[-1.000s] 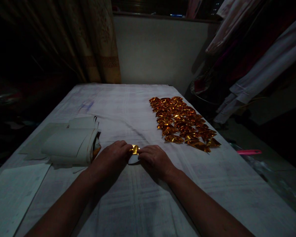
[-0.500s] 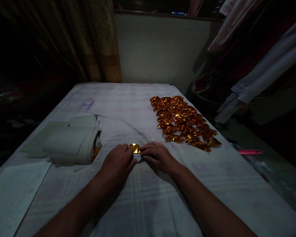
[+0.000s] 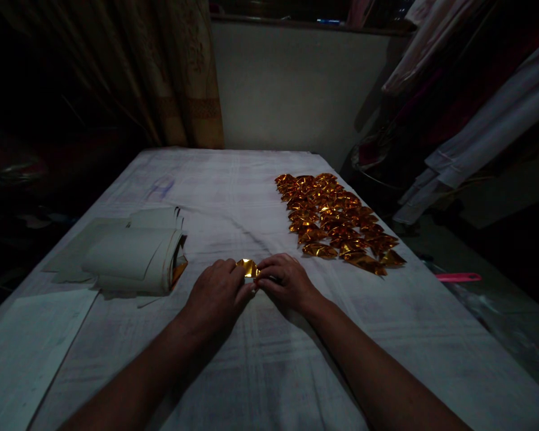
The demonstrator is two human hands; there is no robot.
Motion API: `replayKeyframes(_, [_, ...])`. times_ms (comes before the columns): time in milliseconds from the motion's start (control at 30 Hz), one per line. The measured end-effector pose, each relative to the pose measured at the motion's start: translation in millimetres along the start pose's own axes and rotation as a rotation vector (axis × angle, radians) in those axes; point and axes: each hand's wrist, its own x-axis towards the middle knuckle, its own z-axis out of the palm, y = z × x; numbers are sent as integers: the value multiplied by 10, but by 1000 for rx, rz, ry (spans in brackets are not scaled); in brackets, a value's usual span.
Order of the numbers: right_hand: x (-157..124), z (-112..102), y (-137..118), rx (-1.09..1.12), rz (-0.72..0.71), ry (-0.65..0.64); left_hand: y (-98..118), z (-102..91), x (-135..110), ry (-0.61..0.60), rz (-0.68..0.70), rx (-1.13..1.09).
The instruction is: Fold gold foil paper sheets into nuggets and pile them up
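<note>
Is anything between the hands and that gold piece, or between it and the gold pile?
Nothing visible separates the left hand or right hand from the gold piece; both touch it. Toward the gold pile, only the right hand partly intervenes.

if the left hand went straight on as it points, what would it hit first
First, the small folded gold foil piece the left hand seems to hold, then probably the right hand; depth is unclear.

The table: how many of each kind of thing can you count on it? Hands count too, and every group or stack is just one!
Hands: 2, left hand and right hand
Gold piece between the hands: 1
Group of shiny gold pieces: 1
Folded-over paper bundle: 1
Flat pale sheet or stack: 1
Total: 6
</note>
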Motion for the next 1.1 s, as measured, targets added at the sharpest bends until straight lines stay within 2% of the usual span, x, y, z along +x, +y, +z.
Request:
replayKeyframes(133, [4,1,8,-11,-9,-10,33,73,18,53,-42,60])
replayKeyframes(433, [11,-37,-68,121,24,37,63,94,38,60,-70,98])
replayKeyframes(667, [7,-1,-46,89,59,53,91,69,21,67,-94,68])
replayKeyframes(933, [14,17,-100,46,74,47,85,133,17,108,-89,90])
replayKeyframes(1100, [32,21,-150,-4,113,33,82,112,10,74,-96,79])
